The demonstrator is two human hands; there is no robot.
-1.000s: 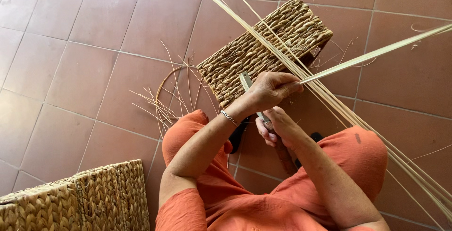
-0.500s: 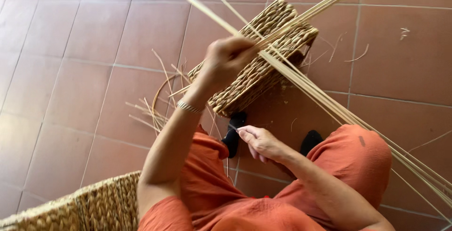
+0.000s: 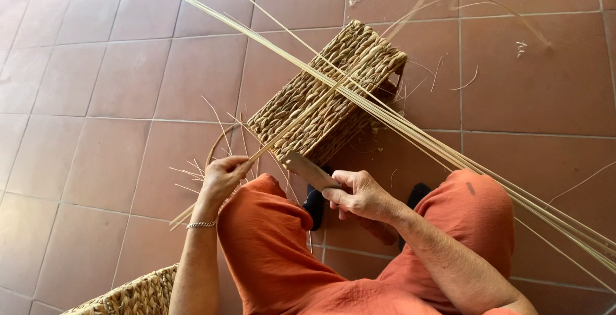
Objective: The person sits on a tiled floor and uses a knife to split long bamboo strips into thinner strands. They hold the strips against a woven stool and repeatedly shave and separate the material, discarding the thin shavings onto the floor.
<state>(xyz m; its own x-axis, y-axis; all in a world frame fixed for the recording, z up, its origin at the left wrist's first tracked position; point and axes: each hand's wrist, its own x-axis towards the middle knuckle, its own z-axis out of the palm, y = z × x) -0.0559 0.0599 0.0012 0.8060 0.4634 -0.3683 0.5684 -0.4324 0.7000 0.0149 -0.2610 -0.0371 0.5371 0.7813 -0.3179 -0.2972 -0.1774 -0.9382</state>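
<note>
We see our left hand (image 3: pixel 224 175) at centre left of the frame, closed around a thin cane strip (image 3: pixel 301 119) that runs from the fingers up and to the right across the woven basket (image 3: pixel 327 93). Our right hand (image 3: pixel 360 194), just right of centre, is closed around the handle of a knife (image 3: pixel 307 169) whose flat, pale blade points up and left, its tip near the lower edge of the basket. The basket, rectangular and made of braided straw-coloured fibre, lies tilted on the terracotta tiled floor (image 3: pixel 96 84) in the upper middle of the frame. A bundle of long canes (image 3: pixel 449 154) crosses over it, running from the upper left to the lower right edge and passing over our right knee. Loose curled strips and short offcuts (image 3: pixel 212 142) lie on the floor beside the left hand. Both legs wear orange trousers (image 3: pixel 276 251), and dark shoes show between the knees. A metal bracelet (image 3: pixel 201 224) sits on the left wrist. The corner of a second woven basket (image 3: pixel 128 296) shows at the lower left edge.
</note>
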